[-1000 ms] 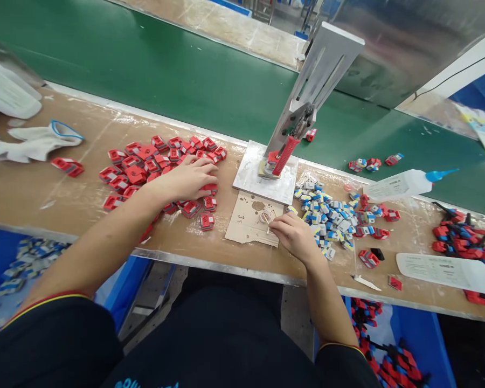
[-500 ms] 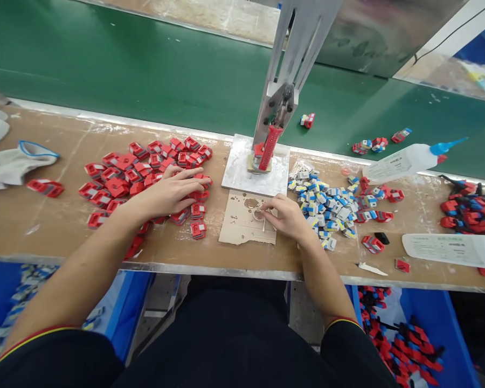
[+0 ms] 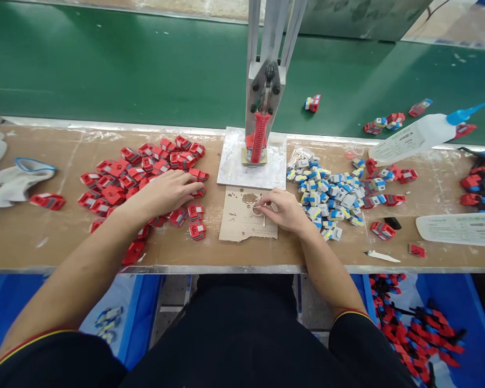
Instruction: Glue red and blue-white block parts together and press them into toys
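**Hands among small parts at the bench**

On the long brown workbench (image 3: 44,237), the left hand (image 3: 167,193) lies flat, fingers spread, on the heap of red plastic clips (image 3: 121,178). The right hand (image 3: 285,210) pinches a thin pale stick (image 3: 263,217) over the stained cardboard scrap (image 3: 242,223).
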Available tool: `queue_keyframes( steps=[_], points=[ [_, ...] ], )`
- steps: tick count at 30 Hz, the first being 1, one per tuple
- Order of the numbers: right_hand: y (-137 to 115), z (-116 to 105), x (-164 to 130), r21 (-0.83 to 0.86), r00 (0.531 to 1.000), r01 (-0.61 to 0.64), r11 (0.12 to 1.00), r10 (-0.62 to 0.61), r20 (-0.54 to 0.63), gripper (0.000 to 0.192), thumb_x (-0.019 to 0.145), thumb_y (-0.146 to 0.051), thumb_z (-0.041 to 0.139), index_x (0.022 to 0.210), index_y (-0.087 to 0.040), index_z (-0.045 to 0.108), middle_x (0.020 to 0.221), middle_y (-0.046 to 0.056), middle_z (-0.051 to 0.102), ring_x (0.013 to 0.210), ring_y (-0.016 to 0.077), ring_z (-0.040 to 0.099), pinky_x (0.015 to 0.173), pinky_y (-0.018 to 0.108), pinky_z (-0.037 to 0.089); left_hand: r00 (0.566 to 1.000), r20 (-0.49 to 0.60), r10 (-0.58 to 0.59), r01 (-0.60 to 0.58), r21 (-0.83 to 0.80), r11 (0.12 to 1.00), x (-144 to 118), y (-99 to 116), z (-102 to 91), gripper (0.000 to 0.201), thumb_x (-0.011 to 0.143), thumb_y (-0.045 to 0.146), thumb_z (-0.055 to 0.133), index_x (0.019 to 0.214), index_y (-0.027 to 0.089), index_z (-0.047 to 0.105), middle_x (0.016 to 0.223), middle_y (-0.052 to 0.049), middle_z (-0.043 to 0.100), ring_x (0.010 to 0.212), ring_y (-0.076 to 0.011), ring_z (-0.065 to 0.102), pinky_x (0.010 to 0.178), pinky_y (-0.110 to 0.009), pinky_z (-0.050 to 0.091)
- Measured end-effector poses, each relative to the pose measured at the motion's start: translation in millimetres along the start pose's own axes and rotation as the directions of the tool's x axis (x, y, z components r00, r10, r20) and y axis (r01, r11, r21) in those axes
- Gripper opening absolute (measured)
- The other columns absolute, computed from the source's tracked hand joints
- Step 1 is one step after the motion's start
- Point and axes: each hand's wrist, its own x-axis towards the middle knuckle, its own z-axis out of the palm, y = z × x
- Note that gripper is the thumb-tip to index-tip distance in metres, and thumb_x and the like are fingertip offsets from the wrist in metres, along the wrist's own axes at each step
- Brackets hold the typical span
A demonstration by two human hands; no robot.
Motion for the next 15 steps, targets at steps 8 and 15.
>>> queue_keyframes(
  steps=[8,15],
  points=[
    [-1,-5,-4,0.096,0.999,-0.015,0.995,0.020,-0.050,0.009,0.096,-0.021,0.069,0.091,-0.023,0.075,0.084,0.003,0.079,0.077,0.0182,0.067,0.074,0.031,0.053,0.625,-0.482,-0.615,-0.185,-0.856,0.483,1,42,-21.2,0.027,0.086,0.031,0.078,0.113,0.030,0.074,0.105,0.000,0.074,0.084,-0.0176,0.071,0.063,-0.030,0.056],
    [-1,-1,-1,0.043,0.998,-0.055,0.998,0.055,0.005,0.008,0.094,-0.018,0.072,0.089,-0.024,0.074,0.087,0.003,0.080,0.084,0.0195,0.071,0.080,0.032,0.055,0.791,0.249,-0.560,-0.052,-0.883,-0.466,19,143,16.3,0.023,0.090,0.035,0.073,0.110,0.025,0.076,0.105,-0.007,0.075,0.070,-0.0129,0.063,0.054,-0.024,0.049]
  ],
)
